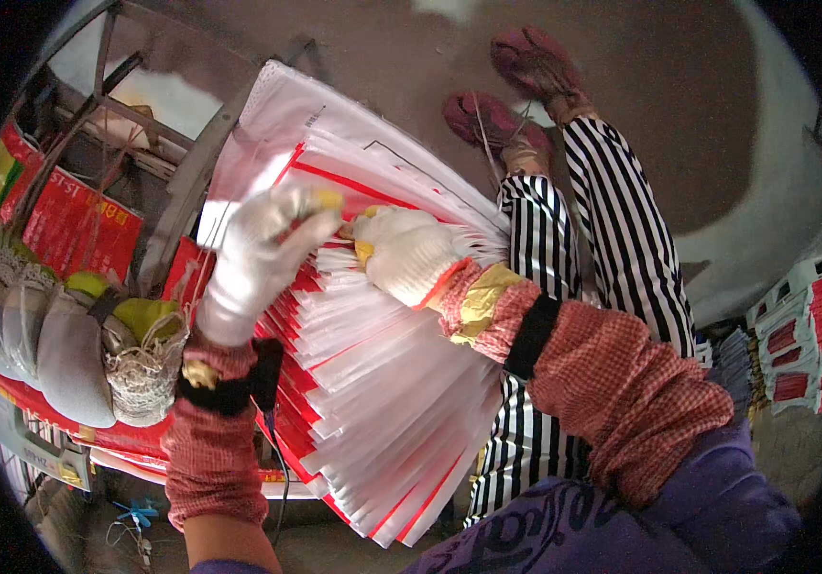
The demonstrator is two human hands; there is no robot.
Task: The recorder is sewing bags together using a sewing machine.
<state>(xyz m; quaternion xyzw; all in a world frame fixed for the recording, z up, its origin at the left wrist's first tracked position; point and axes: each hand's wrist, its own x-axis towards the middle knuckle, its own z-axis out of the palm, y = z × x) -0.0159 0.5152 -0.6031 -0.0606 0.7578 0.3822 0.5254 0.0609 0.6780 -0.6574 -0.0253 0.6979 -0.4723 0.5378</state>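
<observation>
A large fanned stack of white-and-red sheets [382,383] spreads beside the person's striped trousers [626,239]. Left of it lies a grey bundle [71,359]. The gloved left hand [263,249], fingers curled, is over the stack's upper part, near the gloved right hand [406,251]; whether either hand grips a sheet cannot be told.

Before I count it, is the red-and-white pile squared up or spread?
Spread: the pile fans out, its many white and red edges showing one beside another.
</observation>
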